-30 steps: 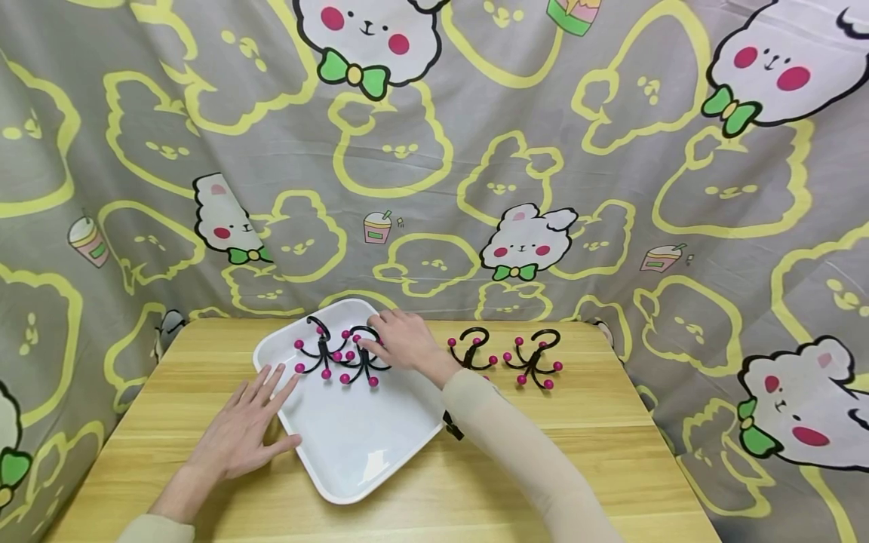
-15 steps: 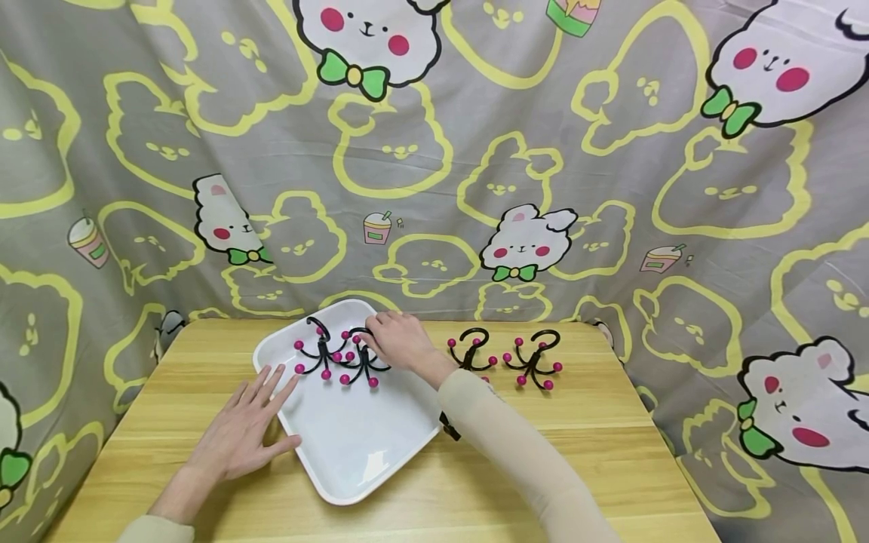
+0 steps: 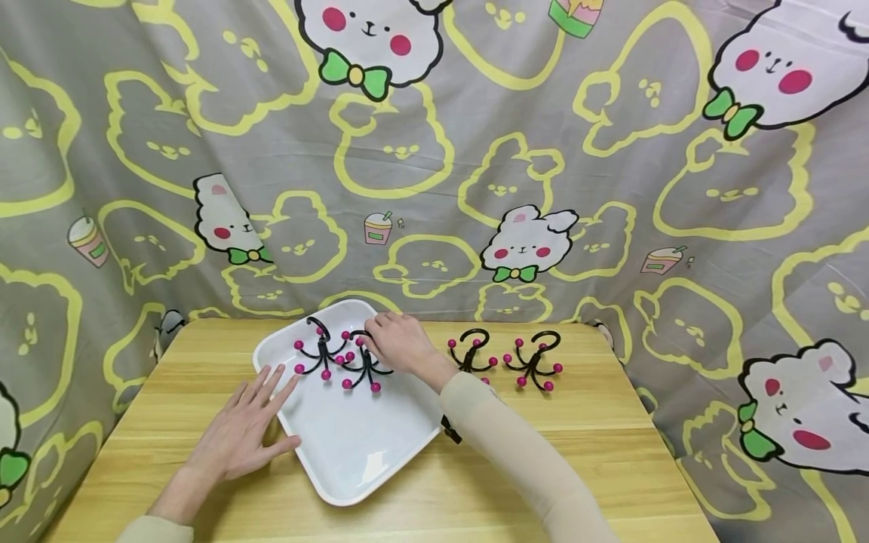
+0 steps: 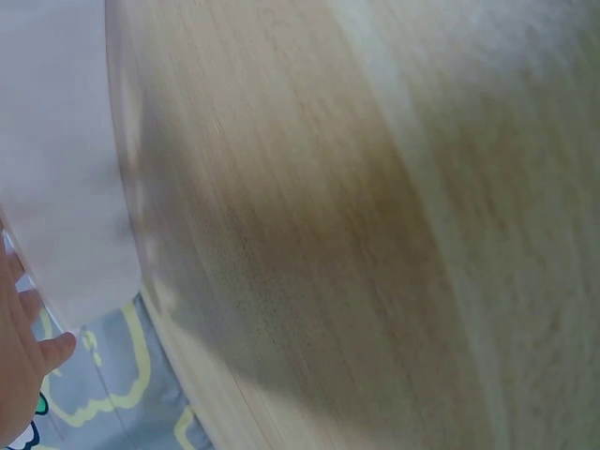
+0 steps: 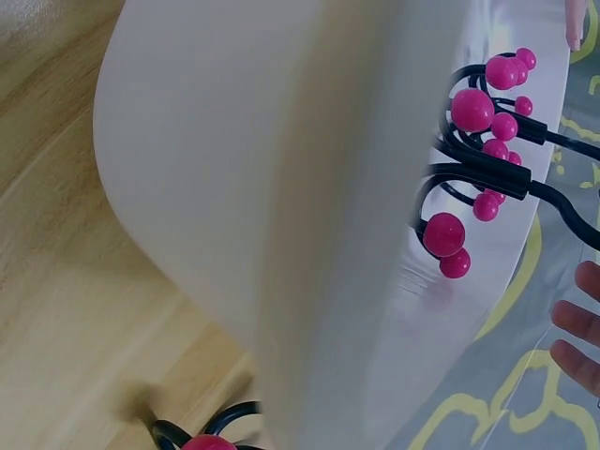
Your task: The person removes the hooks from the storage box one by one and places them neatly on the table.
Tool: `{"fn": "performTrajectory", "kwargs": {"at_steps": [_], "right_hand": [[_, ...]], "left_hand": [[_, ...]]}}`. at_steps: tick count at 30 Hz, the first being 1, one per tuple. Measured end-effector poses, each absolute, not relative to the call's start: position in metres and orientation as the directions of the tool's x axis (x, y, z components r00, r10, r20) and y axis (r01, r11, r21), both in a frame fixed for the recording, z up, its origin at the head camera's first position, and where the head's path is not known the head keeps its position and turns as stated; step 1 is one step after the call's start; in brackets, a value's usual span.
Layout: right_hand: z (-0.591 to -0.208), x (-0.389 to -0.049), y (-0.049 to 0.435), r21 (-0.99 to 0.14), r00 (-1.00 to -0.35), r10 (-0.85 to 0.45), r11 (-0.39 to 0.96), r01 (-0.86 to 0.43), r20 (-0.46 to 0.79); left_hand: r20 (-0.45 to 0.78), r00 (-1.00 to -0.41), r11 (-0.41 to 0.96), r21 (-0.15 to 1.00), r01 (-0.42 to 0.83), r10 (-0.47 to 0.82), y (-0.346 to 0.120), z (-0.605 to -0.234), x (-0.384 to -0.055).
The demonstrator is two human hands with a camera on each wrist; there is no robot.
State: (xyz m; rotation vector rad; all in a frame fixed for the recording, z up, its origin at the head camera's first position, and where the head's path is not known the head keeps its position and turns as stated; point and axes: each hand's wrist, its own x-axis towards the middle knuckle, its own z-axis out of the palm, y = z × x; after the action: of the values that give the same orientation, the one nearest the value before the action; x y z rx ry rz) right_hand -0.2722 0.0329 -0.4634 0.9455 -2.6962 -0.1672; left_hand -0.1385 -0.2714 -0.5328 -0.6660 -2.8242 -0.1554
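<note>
In the head view, a white tray (image 3: 366, 437) holds two black multi-arm hook hangers with pink ball tips. My right hand (image 3: 403, 345) pinches the curved top of the nearer hanger (image 3: 367, 365); part of that hook is hidden behind the fingers. Beside it on the left lies the other hanger (image 3: 322, 348). The right wrist view shows the hangers' pink balls (image 5: 472, 111) past the tray wall, and my fingers (image 5: 577, 323) at the right edge. My left hand (image 3: 241, 430) is spread along the tray's left rim, fingertips on or just by it.
Two similar hangers stand on the wooden table (image 3: 543, 475) right of the tray: one (image 3: 470, 354) partly behind my right sleeve, another (image 3: 533, 360) farther right. A patterned grey curtain (image 3: 434, 166) closes off the back and sides.
My right hand moves slightly left and closes on the hanger's hook. That hanger then shifts a little right and toward me. The left hand and tray stay put.
</note>
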Motion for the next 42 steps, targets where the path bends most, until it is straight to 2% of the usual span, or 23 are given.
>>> {"fn": "performTrajectory", "kwargs": {"at_steps": [17,27,42], "right_hand": [[-0.456,-0.256,0.045,0.229,-0.689,-0.671,0.742,-0.631,0.274],[-0.447,-0.246,0.054,0.251,-0.624,-0.702,0.709,-0.659,0.343],[-0.426,-0.222,0.068,0.227,-0.545,-0.706,0.682,-0.696,0.452]], "left_hand": [[0.257,-0.868,0.891,0.055,0.451,0.424,-0.271,-0.532,-0.137],[0.254,-0.871,0.892,0.055,0.448,0.421,-0.271,-0.532,-0.137],[0.236,-0.877,0.894,0.065,0.444,0.419,-0.272,-0.531,-0.138]]}}
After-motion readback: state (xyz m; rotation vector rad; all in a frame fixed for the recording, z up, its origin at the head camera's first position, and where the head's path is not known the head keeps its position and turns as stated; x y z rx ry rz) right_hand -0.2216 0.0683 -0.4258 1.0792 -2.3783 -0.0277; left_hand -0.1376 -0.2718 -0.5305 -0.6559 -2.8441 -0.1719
